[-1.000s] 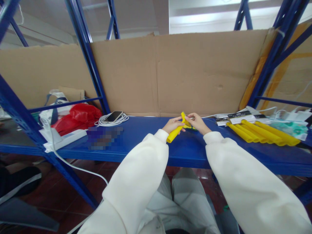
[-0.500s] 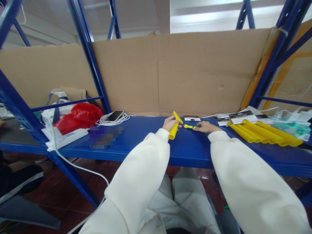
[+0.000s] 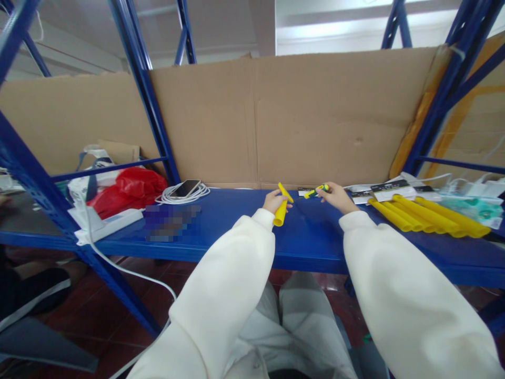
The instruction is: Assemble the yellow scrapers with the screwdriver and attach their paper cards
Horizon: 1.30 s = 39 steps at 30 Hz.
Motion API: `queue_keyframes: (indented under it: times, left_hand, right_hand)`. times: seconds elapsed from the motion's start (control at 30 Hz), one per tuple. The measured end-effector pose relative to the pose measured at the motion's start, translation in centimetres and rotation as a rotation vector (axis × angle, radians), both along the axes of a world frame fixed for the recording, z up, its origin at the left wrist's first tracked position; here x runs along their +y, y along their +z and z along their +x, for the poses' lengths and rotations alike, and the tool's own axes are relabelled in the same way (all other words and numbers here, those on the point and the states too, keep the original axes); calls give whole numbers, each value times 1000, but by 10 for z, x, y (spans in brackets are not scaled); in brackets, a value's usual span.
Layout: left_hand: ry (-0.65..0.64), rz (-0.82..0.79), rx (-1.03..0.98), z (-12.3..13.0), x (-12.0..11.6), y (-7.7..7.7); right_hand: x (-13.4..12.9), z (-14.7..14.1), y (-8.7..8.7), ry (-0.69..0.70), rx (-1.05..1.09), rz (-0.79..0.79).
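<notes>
My left hand (image 3: pixel 273 202) is closed round a yellow T-shaped piece (image 3: pixel 280 213), a wide tube with a crosspiece at its top, over the blue tabletop (image 3: pixel 232 216). My right hand (image 3: pixel 333 197) grips a yellow and green screwdriver (image 3: pixel 316 191) by its handle. The thin dark shaft points left, towards the crosspiece; whether the tip touches it is too small to tell. A black and white card (image 3: pixel 304 191) lies behind the screwdriver, partly covered by it.
Several yellow tubes (image 3: pixel 430 216) lie at the right beside black and white cards (image 3: pixel 392 189). A phone (image 3: pixel 185 188) rests on a coiled white cable at the left, near a red bag (image 3: pixel 132 188) and a white power strip (image 3: pixel 114 223). Cardboard (image 3: pixel 315 116) stands behind.
My right hand has lifted the screwdriver and tilted it, its handle end now higher and a little to the right. My left hand keeps its hold, with the yellow piece turned slightly.
</notes>
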<state>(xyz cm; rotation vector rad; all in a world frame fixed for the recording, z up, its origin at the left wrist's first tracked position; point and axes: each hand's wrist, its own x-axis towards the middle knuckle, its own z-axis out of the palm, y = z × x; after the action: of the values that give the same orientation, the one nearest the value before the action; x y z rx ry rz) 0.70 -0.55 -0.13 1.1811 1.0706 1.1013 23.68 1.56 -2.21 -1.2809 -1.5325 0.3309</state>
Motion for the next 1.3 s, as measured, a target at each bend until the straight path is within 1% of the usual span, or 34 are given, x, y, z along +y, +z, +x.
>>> queue_keyframes:
  times: [0.17, 0.23, 0.33, 0.5, 0.67, 0.83, 1.0, 1.17, 1.3]
  left_hand:
    - [-19, -11, 34, -1, -1, 0]
    - [-19, -12, 43, -1, -3, 1]
    - [-25, -11, 52, 0, -6, 3]
    - [-38, -6, 67, 0, -7, 4]
    - [-42, -16, 73, 0, -6, 3]
    - [-54, -11, 94, 0, -6, 4]
    - [-44, -13, 81, 1, -7, 4]
    - [-51, -12, 77, 0, -7, 4]
    - [-60, -15, 80, 0, -7, 5]
  right_hand:
    - [-1, 1, 5, -144, 121, 112]
    - [-1, 1, 7, -178, 180, 143]
    - [0, 1, 9, -197, 323, 158]
    - [1, -1, 11, -112, 503, 119]
    - [-4, -7, 12, -51, 597, 77]
    - [-10, -12, 15, 6, 661, 90]
    - [-16, -16, 19, 44, 777, 92]
    - [-19, -20, 21, 72, 808, 68]
    - [-20, -22, 20, 138, 785, 54]
